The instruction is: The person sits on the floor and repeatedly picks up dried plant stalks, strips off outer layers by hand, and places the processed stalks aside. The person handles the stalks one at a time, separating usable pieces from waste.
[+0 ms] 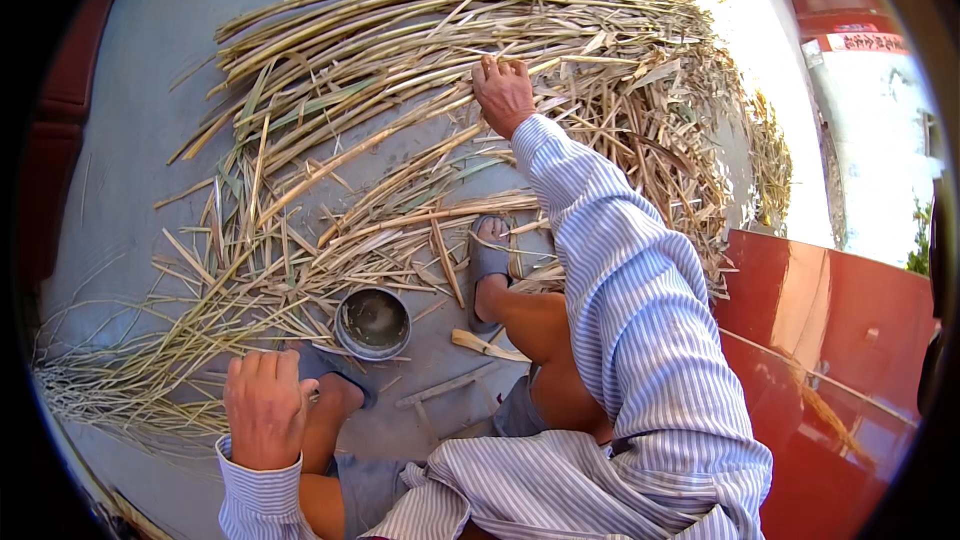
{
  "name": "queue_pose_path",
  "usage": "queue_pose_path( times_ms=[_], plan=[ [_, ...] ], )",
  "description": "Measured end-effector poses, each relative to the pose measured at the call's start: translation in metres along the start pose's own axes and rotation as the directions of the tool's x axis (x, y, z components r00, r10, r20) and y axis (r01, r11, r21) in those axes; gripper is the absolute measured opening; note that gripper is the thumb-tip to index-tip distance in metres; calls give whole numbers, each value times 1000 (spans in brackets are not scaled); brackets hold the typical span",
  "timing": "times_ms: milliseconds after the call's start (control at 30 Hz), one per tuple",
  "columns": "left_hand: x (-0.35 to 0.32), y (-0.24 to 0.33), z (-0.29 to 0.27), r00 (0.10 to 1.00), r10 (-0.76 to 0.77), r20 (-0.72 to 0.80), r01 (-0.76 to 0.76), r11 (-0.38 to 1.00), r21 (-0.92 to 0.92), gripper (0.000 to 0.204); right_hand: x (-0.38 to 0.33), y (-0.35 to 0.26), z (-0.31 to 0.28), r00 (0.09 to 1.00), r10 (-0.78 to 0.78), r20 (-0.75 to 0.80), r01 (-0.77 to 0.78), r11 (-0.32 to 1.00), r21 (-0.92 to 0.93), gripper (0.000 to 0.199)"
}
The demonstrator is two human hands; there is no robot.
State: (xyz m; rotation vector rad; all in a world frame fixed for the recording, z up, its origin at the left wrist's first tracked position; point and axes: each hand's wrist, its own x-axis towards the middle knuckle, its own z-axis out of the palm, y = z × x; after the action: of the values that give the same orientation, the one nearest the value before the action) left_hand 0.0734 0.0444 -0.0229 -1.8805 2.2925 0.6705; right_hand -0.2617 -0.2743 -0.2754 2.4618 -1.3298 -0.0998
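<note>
Stretched forward, my right hand (503,92) has its fingers curled round a long dry stalk (365,148) at the lower edge of a big pile of stalks (400,25). That stalk slants down to the left from the hand. My left hand (265,405) is closed above my left leg, beside thin branching stalk ends (130,380); whatever its fingers hold, if anything, is hidden. Between my feet and the loose stalks sits a round dark bowl (373,323) with a little in its bottom.
Dry leaves (655,130) lie heaped at the right end of the pile. A short pale piece of stalk (488,345) rests near my right sandal (490,265). Shiny red panels (800,340) stand at the right, and dark red furniture (60,130) at the far left.
</note>
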Motion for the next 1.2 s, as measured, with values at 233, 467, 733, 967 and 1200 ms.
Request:
queue_pose_path(
  times_ms=[233, 467, 733, 967, 1200],
  plan=[
    [3, 12, -13, 850, 143, -507, -65, 983, 169, 34, 22, 73, -141, 901, 263, -346, -236, 965, 119, 44],
    [14, 50, -64, 430, 408, -805, -8, 894, 448, 35, -6, -34, -277, 902, -306, -306, 398, 864, 308, 14],
    [25, 33, -65, 695, 258, -672, -99, 959, 265, 32, -69, -46, -309, 943, -244, -226, 305, 907, 290, 8],
    [-6, 19, -88, 701, 143, -699, -94, 990, 109, 32, -137, 169, -246, 464, 680, 568, -842, 537, 44, 57],
    [6, 13, -85, 689, 202, -696, -55, 972, 228, 26, -93, 52, -271, 713, 65, 698, -398, -781, 481, 59]
  ],
)
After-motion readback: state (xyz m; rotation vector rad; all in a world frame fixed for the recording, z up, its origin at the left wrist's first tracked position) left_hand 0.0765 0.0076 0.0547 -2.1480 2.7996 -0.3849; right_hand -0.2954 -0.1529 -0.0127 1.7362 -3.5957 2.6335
